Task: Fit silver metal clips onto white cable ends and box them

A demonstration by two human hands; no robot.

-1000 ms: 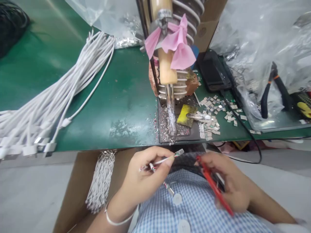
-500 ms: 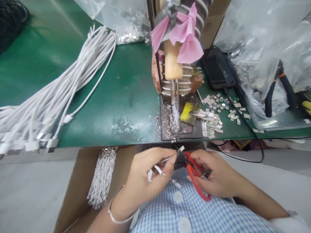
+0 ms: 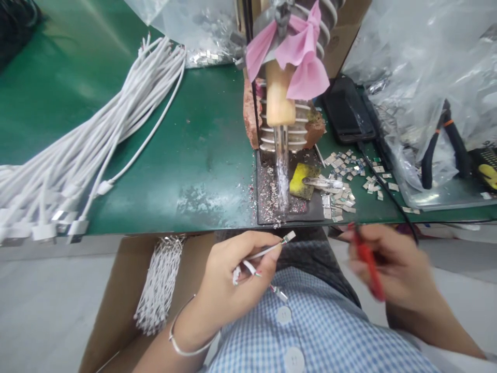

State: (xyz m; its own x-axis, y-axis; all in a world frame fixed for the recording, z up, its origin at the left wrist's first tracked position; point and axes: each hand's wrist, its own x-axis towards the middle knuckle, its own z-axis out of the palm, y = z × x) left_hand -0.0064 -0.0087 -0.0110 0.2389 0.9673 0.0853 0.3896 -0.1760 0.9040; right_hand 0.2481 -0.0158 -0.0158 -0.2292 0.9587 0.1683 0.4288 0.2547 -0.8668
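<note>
My left hand (image 3: 236, 282) is closed around several short white cables (image 3: 264, 253). One cable ends at the fingertips in a small metal connector (image 3: 288, 237), with thin coloured wires showing at the joint. A second connector (image 3: 279, 293) hangs below the hand. Stripped cable ends poke out between the fingers. Off to the right, apart from the cables, my right hand (image 3: 399, 267) grips red-handled scissors (image 3: 367, 261), both blurred by motion. Ahead, a soldering iron (image 3: 281, 98) with a wooden handle is fixed tip-down over a dark, solder-spattered plate (image 3: 266, 199).
A yellow sponge (image 3: 303, 181) and loose metal connectors (image 3: 339, 199) lie beside the iron. Long white cables (image 3: 116, 124) cover the table's left side. A phone (image 3: 347, 109) and black-handled pliers (image 3: 446, 140) are at right. Below the edge, a cardboard box (image 3: 116, 290) holds bundled white cables (image 3: 161, 285).
My right hand has swung away to the right with the scissors, leaving the connector at my left fingertips. My left hand keeps its hold and has barely moved.
</note>
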